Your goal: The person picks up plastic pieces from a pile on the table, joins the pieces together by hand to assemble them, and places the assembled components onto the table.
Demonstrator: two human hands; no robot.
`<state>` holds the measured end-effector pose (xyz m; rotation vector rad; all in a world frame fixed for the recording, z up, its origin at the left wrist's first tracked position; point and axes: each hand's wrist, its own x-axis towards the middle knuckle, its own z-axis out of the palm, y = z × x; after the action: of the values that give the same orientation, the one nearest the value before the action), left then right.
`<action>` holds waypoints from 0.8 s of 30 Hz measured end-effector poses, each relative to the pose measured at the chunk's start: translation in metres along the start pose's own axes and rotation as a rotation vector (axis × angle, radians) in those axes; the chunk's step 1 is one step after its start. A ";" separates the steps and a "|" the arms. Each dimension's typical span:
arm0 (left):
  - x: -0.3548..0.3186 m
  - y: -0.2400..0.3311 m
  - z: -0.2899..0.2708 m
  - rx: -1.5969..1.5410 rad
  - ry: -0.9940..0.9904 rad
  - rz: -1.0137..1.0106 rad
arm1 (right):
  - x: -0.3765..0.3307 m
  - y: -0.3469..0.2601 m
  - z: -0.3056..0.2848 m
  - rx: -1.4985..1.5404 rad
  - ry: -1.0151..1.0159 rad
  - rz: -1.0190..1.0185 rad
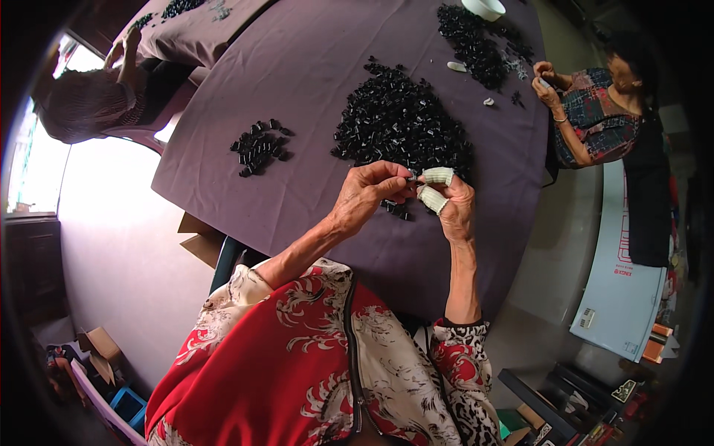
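Over the near edge of a large heap of small black plastic pieces, my two hands meet fingertip to fingertip. My left hand pinches a small dark plastic piece between thumb and forefinger. On my right hand, the thumb and forefinger wear ribbed whitish finger covers; these fingers close on the same piece from the other side. Its finer shape is too small to make out. A smaller group of black pieces lies to the left on the cloth.
A purple-brown cloth covers the table. At the far right are another black heap, a white bowl and pale scraps. One person sits at the right, handling something small; another works at a second table, upper left.
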<state>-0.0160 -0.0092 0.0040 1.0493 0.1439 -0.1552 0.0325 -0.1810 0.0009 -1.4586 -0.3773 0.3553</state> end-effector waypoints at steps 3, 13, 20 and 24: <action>0.000 -0.002 -0.001 0.047 -0.021 0.040 | 0.000 -0.004 0.001 -0.067 -0.009 0.000; 0.000 -0.001 -0.001 0.121 -0.022 0.046 | 0.006 -0.028 0.009 -0.509 -0.001 -0.242; 0.000 -0.001 0.001 0.151 0.002 0.046 | 0.008 -0.032 0.012 -0.739 -0.023 -0.369; 0.000 -0.002 0.004 0.171 0.030 0.061 | 0.011 -0.031 0.012 -0.768 -0.019 -0.360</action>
<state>-0.0158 -0.0136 0.0045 1.2250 0.1275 -0.0978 0.0365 -0.1679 0.0335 -2.0816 -0.8383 -0.0897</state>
